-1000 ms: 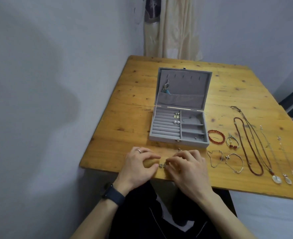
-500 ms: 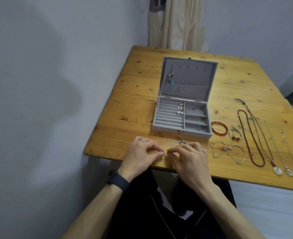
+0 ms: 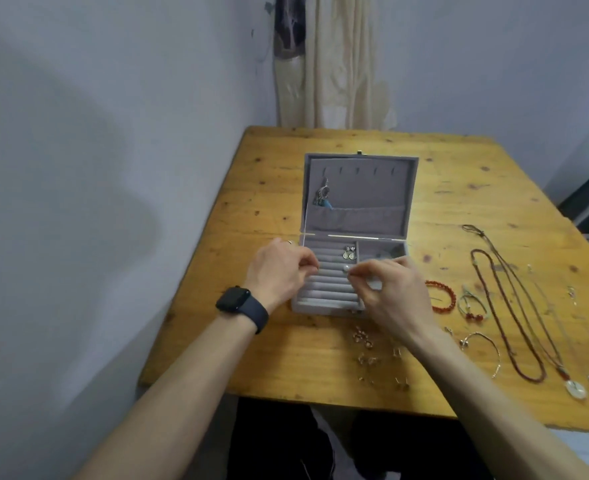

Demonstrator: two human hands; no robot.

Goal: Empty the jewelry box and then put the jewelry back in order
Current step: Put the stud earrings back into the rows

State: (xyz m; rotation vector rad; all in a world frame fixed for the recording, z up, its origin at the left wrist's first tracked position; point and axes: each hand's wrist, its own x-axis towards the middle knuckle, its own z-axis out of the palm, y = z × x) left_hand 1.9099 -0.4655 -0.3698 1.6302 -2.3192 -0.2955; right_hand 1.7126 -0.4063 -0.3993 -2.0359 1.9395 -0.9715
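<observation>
Jewelry box [image 3: 359, 199]: grey, lid open, mid-table [image 3: 279, 362]. My right hand [image 3: 393, 292] pinches a pearl earring [image 3: 346, 269] over its ring rolls. My left hand [image 3: 279, 271] curls close beside; whether it holds anything, I cannot tell. Necklaces [image 3: 575, 389] and red bracelet [image 3: 451, 295] lie right of the box, loose earrings [image 3: 364, 339] in front.

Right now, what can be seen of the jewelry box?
Grey, velvety-looking box, open on the wooden table, lid upright. Lid: five hooks, a pocket, a blue-tipped piece hanging at the left hook. Base: ring rolls left holding earrings, compartments right. The left hand is over the rolls; the right hand pinches a pearl stud there.
</observation>
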